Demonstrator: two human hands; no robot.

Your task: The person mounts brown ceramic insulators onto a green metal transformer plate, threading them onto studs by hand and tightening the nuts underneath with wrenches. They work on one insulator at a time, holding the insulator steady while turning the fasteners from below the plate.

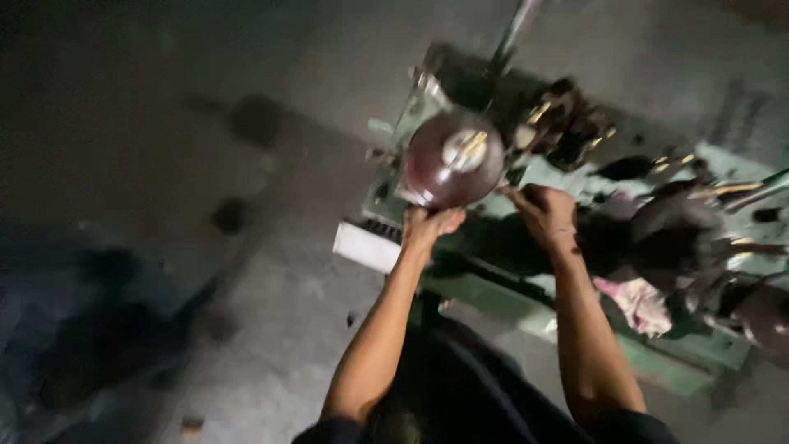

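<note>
Round dark-red disc with a pale metal hub at its middle; sits at the near-left end of a green machine, upper centre of the view; picture blurred, fine detail lost.

Left hand under the disc's lower edge, fingers curled up against the rim and touching it; looks like a grasp on the disc, though the blur keeps the fingertips unclear; right hand just right of the disc, closed over a dark part of the machine; what exactly it grips cannot be told; both forearms reach up from the bottom of the frame, well apart at the elbows, closer at the wrists.

Beside the disc, to the right: a cluster of dark parts with brass-coloured bits; further right a pink rag lying on the machine near its near edge; a pale rod rises from behind the disc toward the top edge.

White block juts out at the machine's left end, just below the disc.

Left of the machine: bare grey concrete floor with dark stains, wide open; lower left in deep shadow.
</note>
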